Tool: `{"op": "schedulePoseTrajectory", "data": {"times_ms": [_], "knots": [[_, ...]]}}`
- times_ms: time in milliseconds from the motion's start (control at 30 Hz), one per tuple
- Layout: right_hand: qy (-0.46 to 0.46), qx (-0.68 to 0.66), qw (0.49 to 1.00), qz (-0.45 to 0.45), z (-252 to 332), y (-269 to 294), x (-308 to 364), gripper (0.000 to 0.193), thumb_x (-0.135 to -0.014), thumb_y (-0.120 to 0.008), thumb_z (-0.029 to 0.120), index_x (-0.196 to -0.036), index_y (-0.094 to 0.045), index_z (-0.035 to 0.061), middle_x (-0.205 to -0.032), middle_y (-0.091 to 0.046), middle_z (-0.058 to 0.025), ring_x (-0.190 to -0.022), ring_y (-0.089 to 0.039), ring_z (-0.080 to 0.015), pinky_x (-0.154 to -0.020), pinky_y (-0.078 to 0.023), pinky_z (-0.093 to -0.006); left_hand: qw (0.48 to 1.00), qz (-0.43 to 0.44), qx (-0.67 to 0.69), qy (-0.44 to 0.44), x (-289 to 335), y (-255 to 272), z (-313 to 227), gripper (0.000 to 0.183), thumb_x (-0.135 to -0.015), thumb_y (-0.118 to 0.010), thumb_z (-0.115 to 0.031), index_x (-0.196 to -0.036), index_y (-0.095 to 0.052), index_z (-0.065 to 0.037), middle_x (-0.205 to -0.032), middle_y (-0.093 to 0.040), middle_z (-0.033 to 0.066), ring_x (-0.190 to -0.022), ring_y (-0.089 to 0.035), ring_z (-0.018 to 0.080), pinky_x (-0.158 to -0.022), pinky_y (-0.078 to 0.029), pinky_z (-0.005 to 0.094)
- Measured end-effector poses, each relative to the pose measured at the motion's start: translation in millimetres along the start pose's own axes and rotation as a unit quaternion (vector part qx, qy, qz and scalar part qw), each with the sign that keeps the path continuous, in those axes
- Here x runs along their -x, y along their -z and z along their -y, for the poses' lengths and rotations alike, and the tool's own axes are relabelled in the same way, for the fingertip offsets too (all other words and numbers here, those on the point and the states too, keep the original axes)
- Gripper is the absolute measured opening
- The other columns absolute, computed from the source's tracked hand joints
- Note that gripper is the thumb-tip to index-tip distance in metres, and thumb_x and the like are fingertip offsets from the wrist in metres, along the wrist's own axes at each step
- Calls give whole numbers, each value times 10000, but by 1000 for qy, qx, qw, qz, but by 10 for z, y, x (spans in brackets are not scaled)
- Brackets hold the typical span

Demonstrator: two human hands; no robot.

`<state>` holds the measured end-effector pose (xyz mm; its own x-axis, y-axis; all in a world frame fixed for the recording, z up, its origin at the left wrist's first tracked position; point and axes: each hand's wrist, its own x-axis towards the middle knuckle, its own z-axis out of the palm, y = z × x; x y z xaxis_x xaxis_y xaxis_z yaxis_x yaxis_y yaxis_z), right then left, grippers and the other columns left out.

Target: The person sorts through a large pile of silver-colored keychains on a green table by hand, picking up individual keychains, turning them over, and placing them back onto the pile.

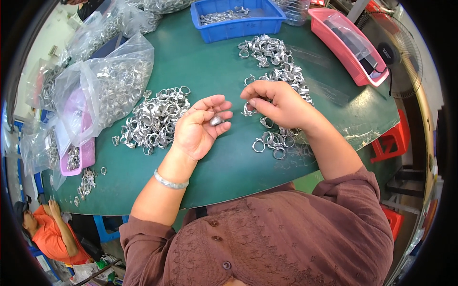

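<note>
My left hand (198, 126) is turned palm up over the green table, its fingers curled around a shiny silver ring (216, 120) with a broad domed face. Just left of it lies a heap of silver rings (160, 119). My right hand (281, 105) reaches to the left edge of a longer heap of rings (291, 76). Its thumb and forefinger are pinched together at a silver ring (247, 111), and the fingertips partly cover the contact. A few loose rings (274, 143) lie at the near end of that heap.
A blue bin (238, 31) with small metal pieces stands at the back. Clear plastic bags of rings (119, 81) and a purple basket (88, 155) crowd the left. At the right are a pink basket (350, 52) and a fan (396, 52). Another person (57, 238) sits far left.
</note>
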<state>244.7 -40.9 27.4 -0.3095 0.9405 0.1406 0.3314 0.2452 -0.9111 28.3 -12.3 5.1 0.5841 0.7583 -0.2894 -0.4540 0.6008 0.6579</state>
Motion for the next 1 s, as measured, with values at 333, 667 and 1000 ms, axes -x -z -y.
{"op": "schedulePoseTrajectory", "data": {"times_ms": [333, 667, 1000], "knots": [[2, 34, 999, 7, 71, -51, 9, 202, -825, -543, 28, -1020, -546, -26, -774, -595, -35, -720, -545, -87, -634, -443, -239, 889, -1, -422, -177, 65, -200, 183, 446, -736, -703, -61, -1134, -507, -10, -910, -529, -5, -742, -476, 41, -611, -420, 182], [-13, -20, 999, 32, 46, -72, 20, 299, -820, -580, 45, -1100, -498, -15, -726, -590, -14, -681, -527, -69, -623, -424, -225, 738, 6, -602, -305, 75, -264, 207, 328, -680, -726, -53, -981, -596, -50, -765, -527, 43, -578, -494, 120, -527, -427, 258], [8, 87, 996, -21, 11, 79, 8, 186, -850, -479, 19, -1010, -571, -6, -788, -613, -78, -722, -589, -133, -654, -470, -267, 802, -7, -537, -261, 46, -135, 240, 324, -743, -687, -18, -1046, -576, -8, -870, -578, -10, -672, -483, 25, -572, -413, 159]]}}
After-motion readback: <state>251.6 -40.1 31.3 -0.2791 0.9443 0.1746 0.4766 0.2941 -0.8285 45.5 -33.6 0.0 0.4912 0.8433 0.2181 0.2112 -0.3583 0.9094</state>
